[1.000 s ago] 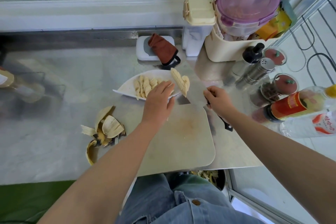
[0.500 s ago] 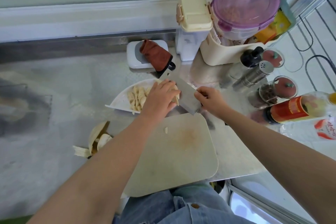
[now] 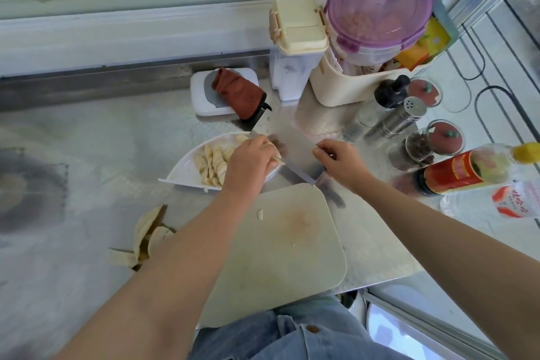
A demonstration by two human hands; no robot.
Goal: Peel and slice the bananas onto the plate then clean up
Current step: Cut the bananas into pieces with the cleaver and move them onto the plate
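Observation:
A white plate (image 3: 187, 168) on the steel counter holds several banana slices (image 3: 214, 162). My left hand (image 3: 249, 164) reaches over the plate's right side, its fingers at the flat of a cleaver (image 3: 295, 152) and touching slices there. My right hand (image 3: 340, 162) grips the cleaver's handle and holds the blade tilted over the plate's edge. A pale cutting board (image 3: 280, 245) lies in front of the plate with one small banana piece (image 3: 260, 214) on it. Banana peels (image 3: 147, 238) lie on the counter to the left, partly hidden by my left forearm.
Behind the plate sits a white box (image 3: 204, 96) with a red-brown cloth (image 3: 239, 92). Containers stand at the back right: a cream-lidded jar (image 3: 298, 29), a purple-lidded tub (image 3: 380, 6), a steel shaker (image 3: 397, 118), spice jars (image 3: 438, 142) and bottles (image 3: 467, 168). The counter's front edge is close.
The cleaver, earlier carrying slices above the plate's right side, has tipped over the plate. My left hand moved against its blade. One small piece now lies on the cutting board.

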